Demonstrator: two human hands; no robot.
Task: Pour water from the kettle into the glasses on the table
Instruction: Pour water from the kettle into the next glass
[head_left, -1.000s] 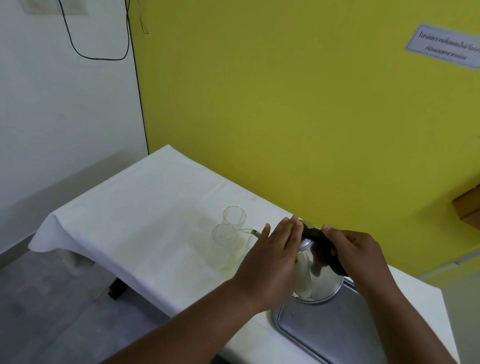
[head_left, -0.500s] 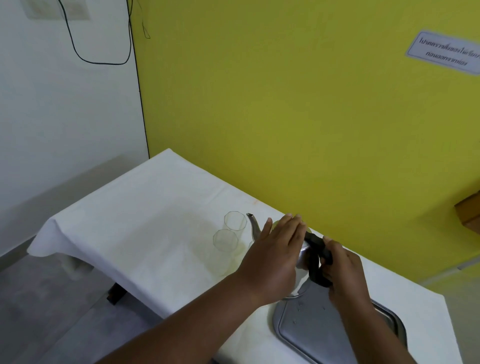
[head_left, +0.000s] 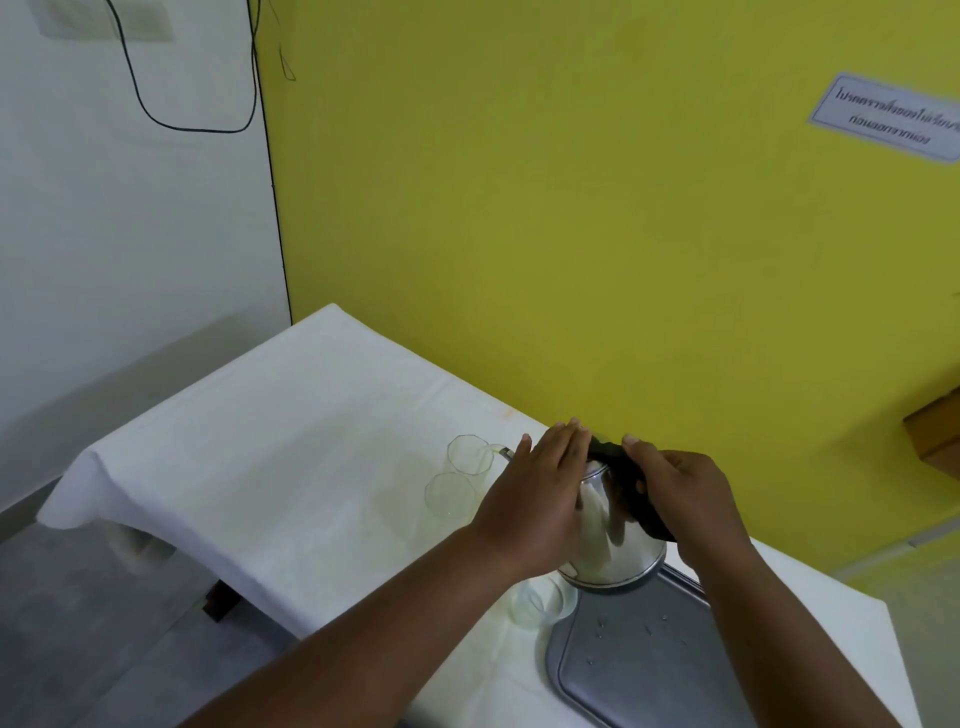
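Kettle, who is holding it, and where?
The right hand has its grip around the black handle of the kettle. The left hand presses flat on its top.

Both bare forearms reach in from the lower edge and converge toward the middle right. The left hand (head_left: 537, 499) lies palm-down with its fingers (head_left: 563, 441) straight, held close together and pointing away from the body, thumb spread out to the left side, pressing flat rather than curling into a grip. The right hand (head_left: 685, 493) is curled into a closed grip, its knuckles bent, thumb extended forward along the top, wrist angled down.
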